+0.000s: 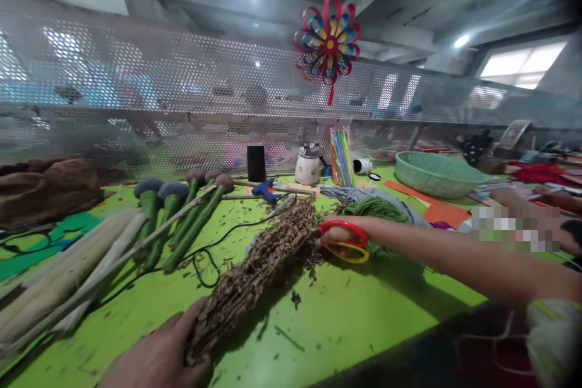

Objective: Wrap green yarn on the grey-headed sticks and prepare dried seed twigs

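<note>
A long bundle of dried brown plant stems (259,273) lies slantwise over the green table. My left hand (159,348) is closed around its near end at the bottom of the view. At the far end, my right hand (336,235) holds scissors with red and yellow handles (352,254); the fingers are in the loops. The scissors' blades are mostly hidden against the bundle. Brown crumbs lie around it. Beyond my right hand is a heap of green yarn (377,209).
Green-stemmed pieces with round heads (193,230) and pale sticks (91,254) lie left. A blue glue gun (265,191), a white bottle (308,165) and a green basket (436,173) stand farther back. Another person's arm (527,212) is at right.
</note>
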The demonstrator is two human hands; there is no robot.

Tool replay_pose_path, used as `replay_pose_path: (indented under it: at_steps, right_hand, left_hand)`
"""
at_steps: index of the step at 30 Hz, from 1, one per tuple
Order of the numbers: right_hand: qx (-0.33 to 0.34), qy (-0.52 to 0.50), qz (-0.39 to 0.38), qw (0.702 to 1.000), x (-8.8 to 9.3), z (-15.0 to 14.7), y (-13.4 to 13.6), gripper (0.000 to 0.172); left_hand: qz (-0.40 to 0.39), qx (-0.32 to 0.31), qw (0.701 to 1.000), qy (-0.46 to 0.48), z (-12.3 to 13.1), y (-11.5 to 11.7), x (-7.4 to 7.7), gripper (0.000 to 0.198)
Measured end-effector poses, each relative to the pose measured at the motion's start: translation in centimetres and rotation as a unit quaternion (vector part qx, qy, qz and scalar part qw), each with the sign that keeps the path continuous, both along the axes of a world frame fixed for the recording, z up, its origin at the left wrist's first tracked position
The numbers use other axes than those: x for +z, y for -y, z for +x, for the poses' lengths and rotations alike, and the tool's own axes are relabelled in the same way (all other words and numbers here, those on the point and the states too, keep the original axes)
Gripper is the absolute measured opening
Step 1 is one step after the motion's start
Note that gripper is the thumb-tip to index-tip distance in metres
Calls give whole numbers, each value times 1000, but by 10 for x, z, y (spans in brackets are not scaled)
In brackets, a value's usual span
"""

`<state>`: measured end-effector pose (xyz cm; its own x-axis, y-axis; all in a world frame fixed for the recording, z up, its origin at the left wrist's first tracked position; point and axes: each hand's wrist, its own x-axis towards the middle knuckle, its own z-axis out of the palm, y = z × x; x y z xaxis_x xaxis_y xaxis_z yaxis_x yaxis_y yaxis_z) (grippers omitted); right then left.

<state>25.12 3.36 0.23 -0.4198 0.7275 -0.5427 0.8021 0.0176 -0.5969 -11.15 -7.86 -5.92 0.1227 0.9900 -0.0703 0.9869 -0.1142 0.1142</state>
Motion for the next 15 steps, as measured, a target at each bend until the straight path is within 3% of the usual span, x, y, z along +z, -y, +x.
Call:
replay_pose_path:
  at_steps: [5, 9, 15]
  right_hand:
    - [-21, -61, -114, 991, 27, 18, 12, 33]
    - [-37, -84, -168, 981, 47, 35, 38, 37]
    - [-51, -24, -185, 981, 50, 30, 59, 37]
  left_hand:
    - [-21, 27, 999, -14, 4, -5, 20, 52]
    - [-40, 23, 999, -11, 6, -5, 29, 51]
    - [-36, 15, 999, -19, 4, -6, 29, 53]
